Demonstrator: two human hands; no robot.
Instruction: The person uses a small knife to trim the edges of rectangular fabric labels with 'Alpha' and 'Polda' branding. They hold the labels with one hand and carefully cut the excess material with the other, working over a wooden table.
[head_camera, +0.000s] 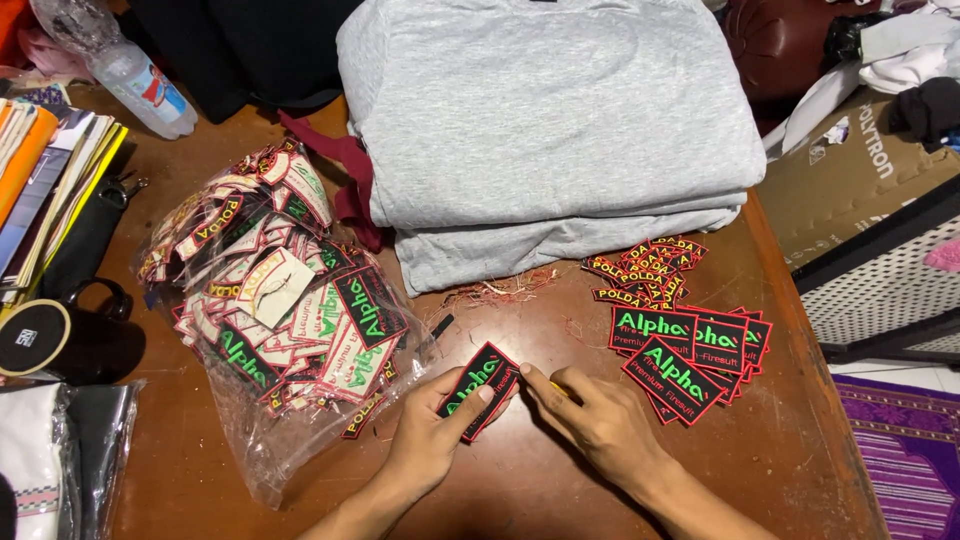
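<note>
My left hand (428, 432) holds a black rectangular embroidered patch (480, 386) with green lettering and a red border, thumb pressed on its face. My right hand (598, 422) is closed on a small tool with a yellow bit (556, 388) showing, its fingertips touching the patch's right edge. Both hands hover low over the brown wooden table (520, 480). To the right lies a pile of matching finished patches (690, 362), and behind it a heap of smaller curved patches (650, 268).
A clear plastic bag (270, 310) full of patches sits at left. Folded grey shirts (550, 130) are stacked at the back, with red thread trimmings (500, 290) in front. A black mug (60, 340), books, a plastic bottle (140, 85) and a cardboard box (860, 170) ring the table.
</note>
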